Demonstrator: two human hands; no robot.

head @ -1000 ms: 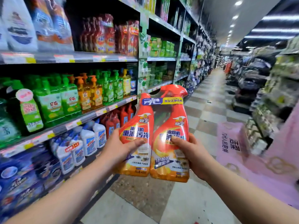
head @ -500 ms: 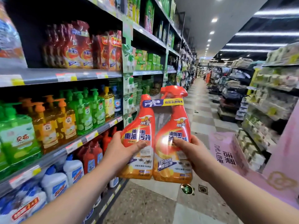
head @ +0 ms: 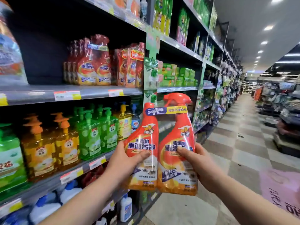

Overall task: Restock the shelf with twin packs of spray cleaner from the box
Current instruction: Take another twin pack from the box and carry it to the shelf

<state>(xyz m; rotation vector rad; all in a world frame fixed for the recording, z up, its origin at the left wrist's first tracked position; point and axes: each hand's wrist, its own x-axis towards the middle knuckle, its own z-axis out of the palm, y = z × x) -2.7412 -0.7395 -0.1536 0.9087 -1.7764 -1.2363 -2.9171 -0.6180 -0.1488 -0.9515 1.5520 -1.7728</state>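
Hands, left (head: pixel 125 164) and right (head: pixel 200 168), grip twin pack (head: pixel 160 153) upright, arms outstretched

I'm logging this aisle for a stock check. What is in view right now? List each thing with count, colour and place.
twin pack of spray cleaner: one pack of two bottles, red-orange, held up in front of the shelving
shelved twin packs: several, exact count unclear, red-orange, upper shelf, left of the green divider
pump bottles: a row, orange, green and yellow, middle shelf
white bottles: several, white with blue caps, lower shelf
green boxes: a stack, green, next bay to the right
price tags: several, white, red and yellow, on shelf edges
floor: checkered, grey and beige
pink box: one, pink, lower right
left hand: grips the pack's left bottle
right hand: grips the right bottle
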